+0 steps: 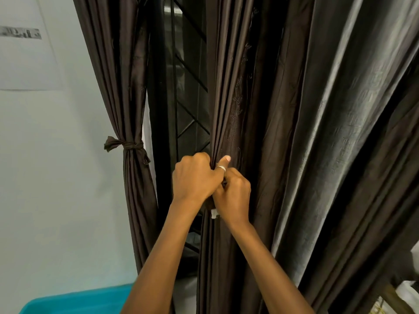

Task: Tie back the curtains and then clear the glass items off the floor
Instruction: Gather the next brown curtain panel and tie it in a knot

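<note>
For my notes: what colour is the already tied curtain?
Dark brown tied curtain, head view.

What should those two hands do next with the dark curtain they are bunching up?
Probably wrap and knot a tie around it. The left hand and right hand grip the gathered middle curtain, unbound so far, while the left curtain already wears a knotted tie.

Home room, dark brown curtains (249,98) flanking a grilled window (188,87), pale wall (56,177) left of window, teal tub (74,300) below.
</note>
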Available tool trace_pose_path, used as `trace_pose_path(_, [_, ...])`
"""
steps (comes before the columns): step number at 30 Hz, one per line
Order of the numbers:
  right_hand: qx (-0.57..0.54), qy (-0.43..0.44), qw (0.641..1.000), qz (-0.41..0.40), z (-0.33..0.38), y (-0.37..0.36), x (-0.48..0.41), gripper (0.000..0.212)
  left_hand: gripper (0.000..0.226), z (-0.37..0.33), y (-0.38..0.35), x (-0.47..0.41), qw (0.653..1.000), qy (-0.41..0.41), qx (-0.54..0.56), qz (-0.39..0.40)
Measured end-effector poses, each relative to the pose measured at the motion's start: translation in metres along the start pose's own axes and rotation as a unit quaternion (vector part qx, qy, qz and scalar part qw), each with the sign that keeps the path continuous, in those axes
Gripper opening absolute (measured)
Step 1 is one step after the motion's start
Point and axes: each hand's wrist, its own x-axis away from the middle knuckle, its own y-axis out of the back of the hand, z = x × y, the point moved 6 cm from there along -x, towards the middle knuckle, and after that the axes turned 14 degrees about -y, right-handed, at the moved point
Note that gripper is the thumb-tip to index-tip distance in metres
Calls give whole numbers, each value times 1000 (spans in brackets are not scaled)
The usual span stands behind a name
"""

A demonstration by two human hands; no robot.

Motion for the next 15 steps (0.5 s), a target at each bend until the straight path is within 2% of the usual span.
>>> trace_pose_path(5, [-16, -5, 1000, 10, -4, 3, -2, 23, 37, -9, -3, -4, 999, 0, -33, -6])
trace_pose_path(11, [-11, 6, 1000, 28, -5, 8, -8, 23, 35, -14, -6, -7, 998, -24, -59, -5])
trace_pose_path(13, [-6, 23, 998, 66, -2, 9, -9, 16, 35, -12, -7, -7, 998, -27, -60, -6])
trace_pose_path(15, [15, 38, 991, 127, 1, 8, -12, 26, 35, -4, -6, -8, 998, -22, -51, -7])
